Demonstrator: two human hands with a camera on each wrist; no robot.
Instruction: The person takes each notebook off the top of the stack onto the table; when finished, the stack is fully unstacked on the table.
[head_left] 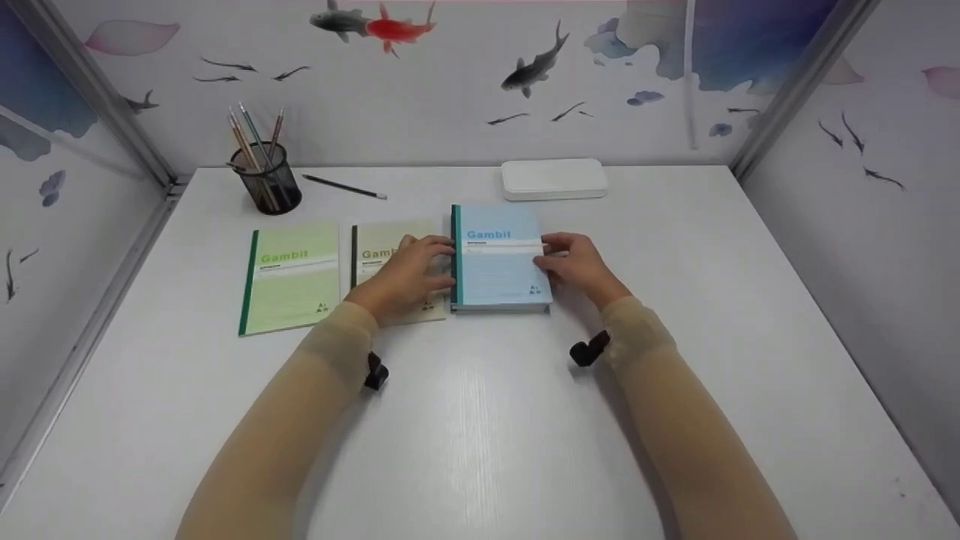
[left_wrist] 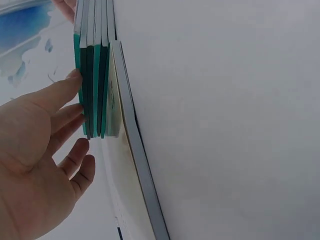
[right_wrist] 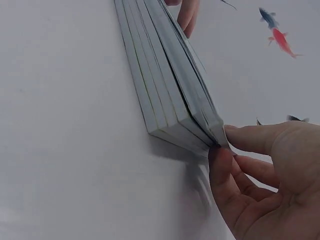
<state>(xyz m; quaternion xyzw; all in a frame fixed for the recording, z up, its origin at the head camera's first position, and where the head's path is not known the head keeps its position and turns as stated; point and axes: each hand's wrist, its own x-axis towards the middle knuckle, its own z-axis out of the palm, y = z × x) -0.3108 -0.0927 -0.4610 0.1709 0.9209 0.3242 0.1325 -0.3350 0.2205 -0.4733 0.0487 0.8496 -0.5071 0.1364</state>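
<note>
A blue notebook lies on top of a stack of notebooks, with its dark green spine to the left. My left hand is at the spine side, thumb and fingertips against the spines, fingers fairly straight. At the opposite edge, my right hand pinches the top notebook near its corner, thumb on the upper side and a finger beneath. Under my left hand lies a beige notebook, partly covered by the hand. A green notebook lies flat to its left.
At the back left stands a black mesh pen holder with several pencils. A dark pencil lies beside it. Behind the stack is a white case. Patterned panels wall in the white table.
</note>
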